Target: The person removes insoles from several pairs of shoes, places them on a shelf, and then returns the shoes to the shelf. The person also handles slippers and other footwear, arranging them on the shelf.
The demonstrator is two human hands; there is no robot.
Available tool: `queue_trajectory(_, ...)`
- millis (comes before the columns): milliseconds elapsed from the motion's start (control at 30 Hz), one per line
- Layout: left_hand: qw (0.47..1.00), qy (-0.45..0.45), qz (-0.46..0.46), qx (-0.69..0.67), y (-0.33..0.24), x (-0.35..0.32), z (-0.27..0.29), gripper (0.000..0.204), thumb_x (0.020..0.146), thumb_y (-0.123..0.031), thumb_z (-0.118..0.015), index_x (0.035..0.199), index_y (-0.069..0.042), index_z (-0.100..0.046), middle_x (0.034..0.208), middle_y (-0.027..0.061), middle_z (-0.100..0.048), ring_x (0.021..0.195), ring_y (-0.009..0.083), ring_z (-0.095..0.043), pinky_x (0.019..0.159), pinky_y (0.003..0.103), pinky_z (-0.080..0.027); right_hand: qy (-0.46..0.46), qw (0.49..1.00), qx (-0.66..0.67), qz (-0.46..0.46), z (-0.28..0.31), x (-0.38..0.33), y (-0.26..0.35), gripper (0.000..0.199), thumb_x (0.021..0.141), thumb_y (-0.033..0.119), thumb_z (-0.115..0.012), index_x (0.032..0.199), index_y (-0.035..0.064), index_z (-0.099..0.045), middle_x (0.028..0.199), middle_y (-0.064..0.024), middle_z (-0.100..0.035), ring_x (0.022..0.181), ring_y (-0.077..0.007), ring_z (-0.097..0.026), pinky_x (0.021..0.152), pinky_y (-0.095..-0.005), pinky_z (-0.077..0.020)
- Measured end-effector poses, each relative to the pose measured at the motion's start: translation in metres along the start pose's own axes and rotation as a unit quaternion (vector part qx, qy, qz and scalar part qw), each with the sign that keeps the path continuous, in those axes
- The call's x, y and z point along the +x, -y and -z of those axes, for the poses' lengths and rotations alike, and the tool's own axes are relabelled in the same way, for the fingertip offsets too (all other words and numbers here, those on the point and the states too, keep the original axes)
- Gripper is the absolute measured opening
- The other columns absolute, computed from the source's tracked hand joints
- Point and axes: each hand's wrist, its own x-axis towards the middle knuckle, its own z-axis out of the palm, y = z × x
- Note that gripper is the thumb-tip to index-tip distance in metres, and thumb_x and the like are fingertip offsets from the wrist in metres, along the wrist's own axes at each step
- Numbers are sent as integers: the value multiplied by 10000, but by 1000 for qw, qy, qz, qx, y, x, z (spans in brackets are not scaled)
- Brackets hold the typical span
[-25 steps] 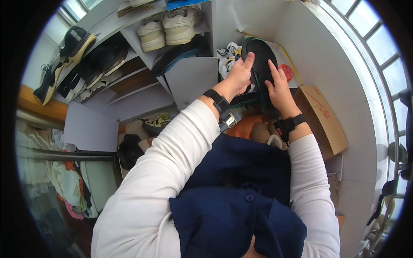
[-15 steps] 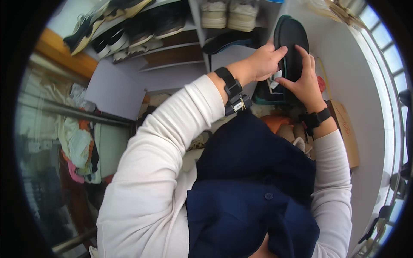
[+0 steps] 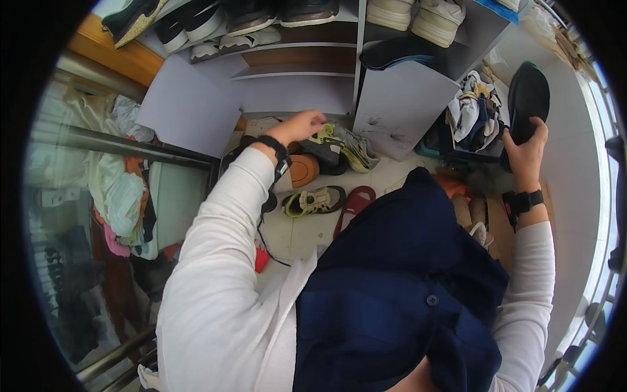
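My right hand (image 3: 528, 147) grips a black slipper (image 3: 530, 91) by its lower end, thumb on one side and fingers on the other. The slipper stands nearly upright beside the white wall. Away to the left, my left hand (image 3: 302, 126) hovers above the shoes on the floor; its fingers are loosely curled and nothing shows in them. Just beyond and below it lie grey-and-yellow sneakers (image 3: 353, 150) and a brown-soled shoe (image 3: 303, 171). A dark box (image 3: 460, 155) of crumpled socks and cloths (image 3: 480, 111) sits left of the held slipper.
An open shoe cabinet (image 3: 294, 98) spans the back, with dark shoes (image 3: 248, 16) and cream sneakers (image 3: 436, 19) on its shelves. Its doors (image 3: 189, 108) swing outward. A yellow-trimmed shoe (image 3: 315, 201) and a red slipper (image 3: 356, 208) lie on the tiles. Glass (image 3: 72, 228) borders the left.
My left hand has let go of the slipper and swung left over the floor shoes. My right hand keeps the slipper and has moved right. The view has shifted, showing more floor.
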Motion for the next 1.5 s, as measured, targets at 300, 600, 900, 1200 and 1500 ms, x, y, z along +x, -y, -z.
queue_trajectory(300,967,16,36,251,10,28,-93,638,776,-268,-795,1324,-73,-532,1346,134,-552,1243,339,-502,1011,428,-441,63,997,-25,-36,-22,-4,-42,565,748,184,-770,1195,-8,-483,1189,-183,-516,1159,-343,-488,1008,-400,-399)
queue_trajectory(600,900,61,212,377,-7,16,-114,694,684,-412,-858,1251,-97,-611,1309,78,-543,1279,282,-435,1045,445,-365,183,971,43,-145,-30,-9,-74,508,763,233,-770,1158,15,-535,1134,-153,-583,1079,-284,-560,945,-357,-440)
queue_trajectory(900,926,-50,211,310,1,2,-114,735,701,-344,-842,1316,-119,-509,1296,95,-537,1279,288,-432,1024,447,-352,205,952,115,-196,-39,-19,-82,544,772,271,-801,1172,9,-543,1039,-109,-616,951,-191,-595,850,-309,-482)
queue_trajectory(1200,953,-115,139,244,18,-23,-113,746,724,-255,-825,1365,-118,-470,1327,80,-516,1261,314,-448,1010,497,-389,206,940,134,-235,-58,-24,-87,567,771,291,-819,1173,1,-544,1030,-124,-622,909,-191,-604,812,-311,-496)
queue_trajectory(1500,958,-76,55,272,38,-70,-112,510,683,-198,-823,1121,-83,-588,1145,100,-565,1119,326,-530,926,441,-450,138,973,101,-158,-61,-27,-78,564,765,259,-818,1183,0,-544,1138,-129,-595,1079,-233,-553,959,-332,-428)
